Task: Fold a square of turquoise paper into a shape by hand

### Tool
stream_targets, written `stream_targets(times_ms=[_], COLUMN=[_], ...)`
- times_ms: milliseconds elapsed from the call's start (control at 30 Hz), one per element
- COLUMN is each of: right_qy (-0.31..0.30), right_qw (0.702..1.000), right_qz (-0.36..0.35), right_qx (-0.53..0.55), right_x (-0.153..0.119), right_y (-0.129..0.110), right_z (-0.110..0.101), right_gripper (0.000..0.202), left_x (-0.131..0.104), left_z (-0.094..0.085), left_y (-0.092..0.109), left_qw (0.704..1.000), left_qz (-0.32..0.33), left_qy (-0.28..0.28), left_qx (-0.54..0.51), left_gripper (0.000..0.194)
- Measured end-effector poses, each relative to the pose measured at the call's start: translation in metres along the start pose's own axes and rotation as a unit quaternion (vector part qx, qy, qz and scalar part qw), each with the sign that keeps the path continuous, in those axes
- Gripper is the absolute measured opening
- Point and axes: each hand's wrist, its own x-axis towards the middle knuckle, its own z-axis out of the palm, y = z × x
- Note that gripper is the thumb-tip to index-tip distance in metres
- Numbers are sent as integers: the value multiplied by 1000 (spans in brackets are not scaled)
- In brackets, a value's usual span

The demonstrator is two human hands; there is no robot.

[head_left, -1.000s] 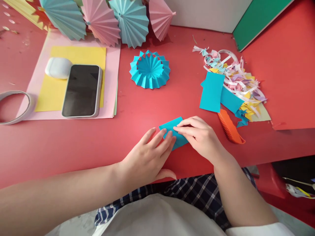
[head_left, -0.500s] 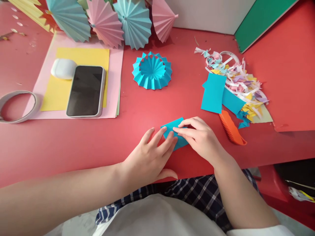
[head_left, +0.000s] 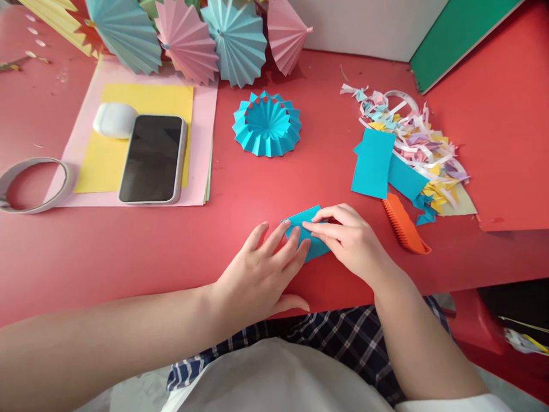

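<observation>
A small blue paper [head_left: 316, 249] lies on the red table near its front edge, partly covered by both hands. My left hand [head_left: 268, 266] rests with spread fingers, their tips on the paper's left part. On its right side, my right hand [head_left: 349, 237] has its fingers drawn together, fingertips on the paper; whether they pinch a part of it is hidden. Farther back stands a pleated blue paper ring [head_left: 266, 125]. Blue paper pieces [head_left: 373, 163] lie to the right, beside an orange comb-like tool [head_left: 405, 226].
A phone [head_left: 152, 159] and a white case [head_left: 115, 120] lie on paper sheets [head_left: 201, 171] at the left, near a tape roll [head_left: 64, 183]. Pleated paper umbrellas [head_left: 234, 43] stand behind. Paper scraps [head_left: 418, 140] are heaped at the right.
The view has shifted slightly, so the objects on the table appear a little farther right. Both hands keep nearly the same pose on the blue paper; my left middle fingertip sits slightly higher.
</observation>
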Motion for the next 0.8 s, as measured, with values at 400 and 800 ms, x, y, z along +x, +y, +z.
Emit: stream_targets(times_ms=[400, 800], right_qy=[-4, -10], right_qw=[1000, 1000], right_qz=[8, 7], right_qx=[20, 14], right_x=[1, 0], right_y=[1, 0], right_z=[-1, 1], right_gripper=[29, 31], left_x=[-1, -2], left_z=[2, -2], left_y=[1, 4], left_qw=[1000, 998], left_qz=[-24, -52], left_qy=[8, 3], left_qx=[1, 17], left_gripper=[76, 80])
